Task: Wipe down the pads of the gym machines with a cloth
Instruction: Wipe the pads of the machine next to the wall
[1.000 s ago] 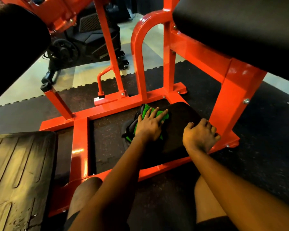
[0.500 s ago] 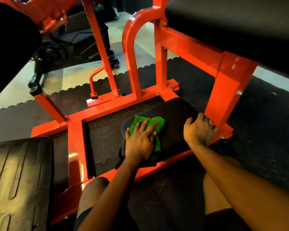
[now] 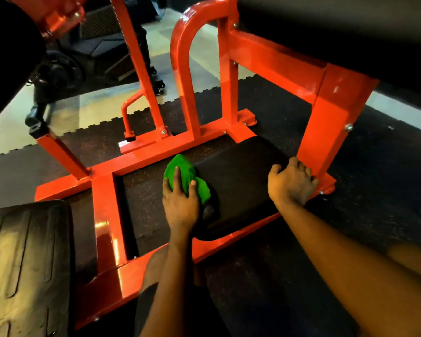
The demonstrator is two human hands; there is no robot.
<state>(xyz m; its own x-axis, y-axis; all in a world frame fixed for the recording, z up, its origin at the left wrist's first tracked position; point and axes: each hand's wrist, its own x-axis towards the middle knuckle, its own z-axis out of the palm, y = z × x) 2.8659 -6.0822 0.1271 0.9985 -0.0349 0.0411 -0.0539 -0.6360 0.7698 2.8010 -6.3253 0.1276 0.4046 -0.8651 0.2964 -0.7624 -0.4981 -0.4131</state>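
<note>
Head view: nearest, at the left, lies a ribbed black footplate [image 3: 22,263], and both forearms reach forward past it over the near rail of the orange frame [image 3: 107,215]. The left hand [image 3: 180,205] presses down on the green cloth [image 3: 184,172], fingers straight and a little apart on top of it. The cloth sits bunched at the left end of the low pad [image 3: 241,186], partly past that edge. The right hand [image 3: 292,184] braces at the pad's right end, fingers curled together over its far corner, just beside an orange upright. The step in hand looks like wiping this low pad; how much of its top is already clean cannot be told. The next move likely calls for a firm sweep rightward across the top toward the bracing hand, which would need to lift for its corner to be reached. Farther off, the upper pad [image 3: 338,27] at the right and the roller pad [image 3: 7,45] at the far left probably await the cloth.
</note>
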